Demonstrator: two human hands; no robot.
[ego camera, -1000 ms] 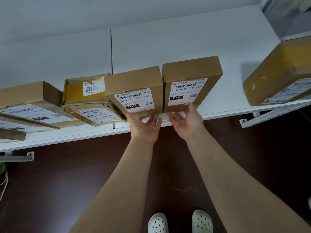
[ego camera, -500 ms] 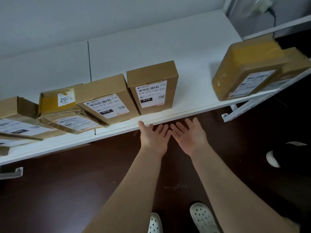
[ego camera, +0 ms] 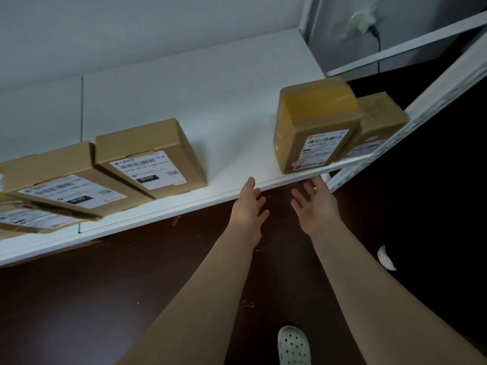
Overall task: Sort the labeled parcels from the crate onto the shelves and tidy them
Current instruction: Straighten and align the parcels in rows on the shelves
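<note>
Shelf stock, head view. White shelf (ego camera: 232, 122) runs from 9 to 3 o'clock across the upper frame, front edge toward the person. At 9 o'clock: two brown cardboard parcels w/ white barcode labels, each marked "010". The left 010 box (ego camera: 66, 185) and right 010 box (ego camera: 152, 154) touch along one side, labels up. The left one lies partly over a crumpled parcel (ego camera: 31, 219) at the frame's far edge, label blurred. At 2 o'clock: a taped parcel (ego camera: 313, 122) w/ yellow tape on top stands at the shelf's front edge, label facing out, text too blurred to read. A second taped parcel (ego camera: 379, 119) sits at its 3 o'clock, touching it, partly behind the white upright (ego camera: 427, 119). Bare shelf between the two groups. Left hand (ego camera: 249, 206): fingers straight, slightly spread, holds nothing, thumb tip at the shelf edge; contact cannot be told. Right hand (ego camera: 315, 204): palm up, fingers loosely spread, holds nothing, just below the shelf edge at 6 o'clock of the taped parcel, apart from it. Dark floor (ego camera: 105, 299) below. White clog (ego camera: 293, 345) at 6 o'clock.
</note>
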